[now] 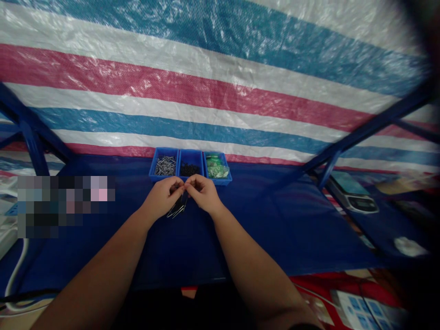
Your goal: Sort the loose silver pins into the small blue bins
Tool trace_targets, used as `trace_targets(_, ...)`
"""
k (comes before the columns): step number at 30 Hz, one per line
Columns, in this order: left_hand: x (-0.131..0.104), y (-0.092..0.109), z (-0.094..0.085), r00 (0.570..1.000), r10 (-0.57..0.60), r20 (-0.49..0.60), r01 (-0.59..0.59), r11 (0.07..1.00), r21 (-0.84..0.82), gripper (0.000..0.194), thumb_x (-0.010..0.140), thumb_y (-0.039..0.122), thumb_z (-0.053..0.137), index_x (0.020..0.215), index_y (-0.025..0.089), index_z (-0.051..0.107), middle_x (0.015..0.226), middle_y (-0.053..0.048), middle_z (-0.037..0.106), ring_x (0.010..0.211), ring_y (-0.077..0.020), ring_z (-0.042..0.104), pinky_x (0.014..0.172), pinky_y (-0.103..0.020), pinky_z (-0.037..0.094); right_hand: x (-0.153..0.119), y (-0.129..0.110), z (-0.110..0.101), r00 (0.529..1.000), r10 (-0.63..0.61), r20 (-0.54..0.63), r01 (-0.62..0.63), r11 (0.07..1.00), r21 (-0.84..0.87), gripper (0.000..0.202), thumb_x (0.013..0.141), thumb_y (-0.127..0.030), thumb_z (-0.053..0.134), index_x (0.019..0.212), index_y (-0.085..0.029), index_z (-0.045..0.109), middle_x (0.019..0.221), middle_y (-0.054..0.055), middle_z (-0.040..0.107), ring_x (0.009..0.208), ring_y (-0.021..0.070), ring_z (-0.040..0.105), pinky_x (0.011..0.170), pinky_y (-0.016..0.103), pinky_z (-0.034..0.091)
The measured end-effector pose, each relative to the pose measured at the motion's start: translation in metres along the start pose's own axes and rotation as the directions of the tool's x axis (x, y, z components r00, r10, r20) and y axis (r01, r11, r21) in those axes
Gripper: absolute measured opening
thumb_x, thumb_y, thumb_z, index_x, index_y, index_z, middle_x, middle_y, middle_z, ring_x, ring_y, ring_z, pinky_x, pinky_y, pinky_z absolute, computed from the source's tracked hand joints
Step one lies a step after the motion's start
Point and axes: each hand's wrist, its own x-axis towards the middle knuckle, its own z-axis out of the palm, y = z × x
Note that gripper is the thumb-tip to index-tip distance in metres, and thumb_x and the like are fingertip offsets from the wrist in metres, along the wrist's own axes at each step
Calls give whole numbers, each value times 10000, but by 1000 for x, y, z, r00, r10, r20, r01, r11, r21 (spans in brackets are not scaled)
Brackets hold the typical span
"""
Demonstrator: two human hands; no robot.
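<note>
Where thin rods hang, left hand and right hand pinch.

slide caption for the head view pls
Left hand and right hand close together, thin metal pieces showing below them, near three blue bins

Shows blue, white and pinkish-red stripes on the glossy plastic sheet, upper frame; plain dark blue on the flat tabletop, brighter blue on the rectangular plastic bins, mid-frame. Gleams silver on the slim metallic rods, lower centre; looks green on the crinkled plastic packet, centre.
</note>
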Motion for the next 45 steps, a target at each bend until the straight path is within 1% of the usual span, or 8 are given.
trace_targets(4,0,-3,0,999,-48,-12,47,998,-46,260,911,422,599,825,179,633,630,29,576,543,-106,494,542,-239,370,1,-1,-4,998,46,46,-50,996,78,231,853,-404,692,826,-176,671,711,-3,646,585,106,598,565,230,491)
trace_targets(11,3,-11,-6,995,-91,-39,81,974,-211,306,863,472,647,955,180,630,826,-31,681,639,-135,600,581,-252,458,-1,-4,-7,999,37,23,-40,989,145,253,830,-436,726,821,-185,699,721,6,677,591,120,634,593,260,546)
trace_targets(16,1,-18,-35,971,-108,-212,144,976,161,279,896,463,575,901,200,668,630,20,585,565,-134,524,556,-262,376,1,3,-6,988,-14,-156,37,989,144,276,848,-429,723,1021,-214,718,924,55,735,748,155,688,771,343,593)
trace_targets(20,-2,-23,-46,989,-147,-15,143,921,362,230,869,415,585,871,225,714,574,31,569,546,-142,523,542,-271,328,4,13,-7,979,-2,-203,15,998,64,450,840,-364,713,1258,-215,641,1094,87,722,843,160,686,771,318,590)
trace_targets(24,-2,-27,-41,962,-193,192,101,908,406,171,830,329,608,878,237,743,619,14,639,577,-157,567,542,-275,333,1,6,-11,994,-20,-107,-2,979,-202,369,860,-277,654,1215,-178,658,843,28,703,651,123,610,627,256,519)
trace_targets(32,2,-37,-32,970,-128,207,34,914,405,281,861,244,560,1024,283,786,999,-28,777,842,-205,673,782,-306,480,-4,-11,-13,989,-34,145,87,919,-384,118,882,-224,607,921,-177,708,804,22,687,714,138,623,673,246,484)
trace_targets(39,4,-40,-32,970,-122,208,22,904,427,209,861,286,606,970,261,783,769,-26,706,710,-187,617,667,-288,440,-4,-9,-13,992,-76,100,107,926,-363,136,898,-255,595,927,-179,703,772,14,671,674,131,604,654,244,478)
trace_targets(45,4,-21,-26,988,95,119,-119,970,212,227,923,347,588,1015,225,756,844,-35,644,734,-162,592,704,-287,462,-5,-11,-8,993,-70,94,96,948,-305,142,899,-274,604,961,-181,691,794,12,689,666,122,608,635,237,473)
